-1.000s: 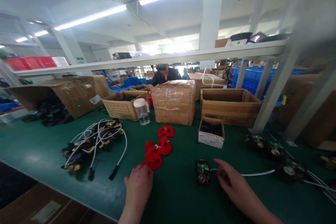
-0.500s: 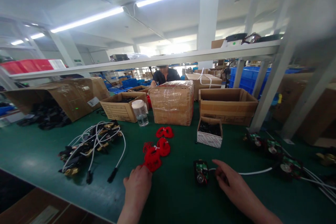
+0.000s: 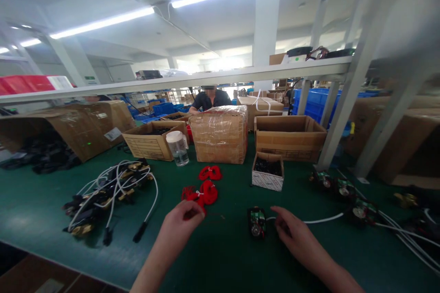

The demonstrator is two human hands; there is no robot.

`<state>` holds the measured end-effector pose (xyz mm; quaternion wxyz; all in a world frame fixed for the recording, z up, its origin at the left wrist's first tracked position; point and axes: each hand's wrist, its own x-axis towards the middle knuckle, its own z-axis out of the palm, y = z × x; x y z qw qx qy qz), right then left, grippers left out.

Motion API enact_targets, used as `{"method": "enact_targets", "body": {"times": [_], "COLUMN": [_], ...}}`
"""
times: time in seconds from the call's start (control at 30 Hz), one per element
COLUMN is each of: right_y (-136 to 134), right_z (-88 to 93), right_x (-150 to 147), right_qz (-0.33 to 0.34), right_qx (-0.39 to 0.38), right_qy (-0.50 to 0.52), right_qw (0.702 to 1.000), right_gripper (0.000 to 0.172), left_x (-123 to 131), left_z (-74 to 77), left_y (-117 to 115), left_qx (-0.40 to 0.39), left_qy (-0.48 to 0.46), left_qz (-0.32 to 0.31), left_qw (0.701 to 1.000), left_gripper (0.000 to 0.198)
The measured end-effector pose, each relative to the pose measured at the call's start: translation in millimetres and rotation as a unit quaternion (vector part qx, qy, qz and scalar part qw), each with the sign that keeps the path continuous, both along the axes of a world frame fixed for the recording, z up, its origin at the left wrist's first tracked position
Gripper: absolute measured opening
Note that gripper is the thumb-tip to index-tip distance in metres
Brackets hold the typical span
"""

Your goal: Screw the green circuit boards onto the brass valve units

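Note:
My left hand [image 3: 180, 220] reaches over the nearest of the red bundles [image 3: 202, 193] on the green table, fingers curled down onto it. My right hand [image 3: 295, 236] rests on the mat with fingers bent loosely, its fingertips beside a small black module with a green circuit board [image 3: 256, 223]. A white cable [image 3: 323, 219] runs from that module off to the right, passing under my right hand's fingers. Another red bundle [image 3: 210, 173] lies farther back.
A tangle of white cables with brass fittings [image 3: 106, 192] lies at the left. A plastic jar [image 3: 178, 148], cardboard boxes [image 3: 219, 134], and a small white box of black parts [image 3: 268, 171] stand behind. More circuit modules [image 3: 343, 190] sit at the right. A person [image 3: 209, 98] sits across.
My left hand has lifted and moved forward over the nearest red bundle, fingers curling onto it. The view has shifted slightly to the right. My right hand stays by the module.

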<state>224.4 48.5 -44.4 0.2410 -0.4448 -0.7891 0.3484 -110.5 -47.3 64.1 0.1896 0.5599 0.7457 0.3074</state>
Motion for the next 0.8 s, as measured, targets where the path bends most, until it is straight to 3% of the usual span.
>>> {"method": "enact_targets", "body": {"times": [0.13,0.23,0.37,0.43,0.57,0.67,0.8], "right_y": [0,1,0,-1,-11,-25,-51], "right_z": [0.8,2.2,8.1,14.7,35.9,53.7,67.6], "right_x": [0,0,-1,-2,-5,-11,-27], "right_qz": [-0.002,-0.006,-0.015,-0.027,-0.038,-0.034,-0.02], "right_qx": [0.009,-0.002,0.002,0.014,0.053,0.069,0.054], "right_qy": [0.007,0.006,0.004,0.011,0.027,0.037,0.07], "right_qw": [1.0,1.0,1.0,0.999,0.997,0.996,0.996], "right_gripper": [0.046,0.047,0.045,0.042,0.036,0.031,0.028], "left_x": [2,2,11,21,43,57,76], "left_z": [-4.4,0.8,11.6,13.7,10.0,2.2,-11.1], "left_y": [9,9,3,1,-1,-3,-7], "left_qx": [-0.013,-0.016,-0.003,0.022,0.004,-0.032,-0.064], "left_qy": [-0.035,-0.091,-0.252,-0.387,-0.647,-0.734,-0.787], "left_qz": [-0.009,-0.006,-0.002,-0.006,0.003,0.053,0.086], "left_qw": [0.999,0.996,0.968,0.922,0.762,0.677,0.608], "left_gripper": [0.02,0.025,0.022,0.016,0.011,0.005,0.009]}}
